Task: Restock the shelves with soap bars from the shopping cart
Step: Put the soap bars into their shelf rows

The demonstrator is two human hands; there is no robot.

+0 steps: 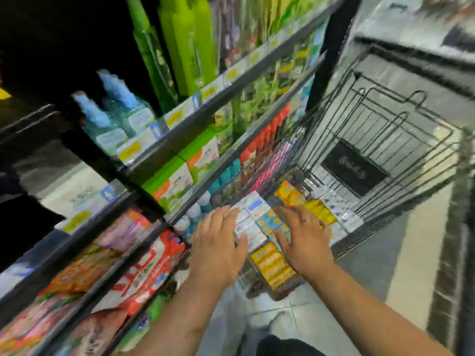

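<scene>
Two hands (218, 242) (304, 242) on soap bars (253, 206) inside cart (354, 170)

Soap bars (272, 264) — yellow, white (some teal).

No text legible: soap boxes (250, 222), shelf tags (174, 116), cart plaque (353, 168) blurred.

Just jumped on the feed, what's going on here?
A person bends over the cart, with both hands down on the soap boxes packed inside. The left hand lies on the white boxes, and the right hand on the patterned boxes. Nothing is lifted yet. The shelves stand to the left. The picture is blurred.
</scene>
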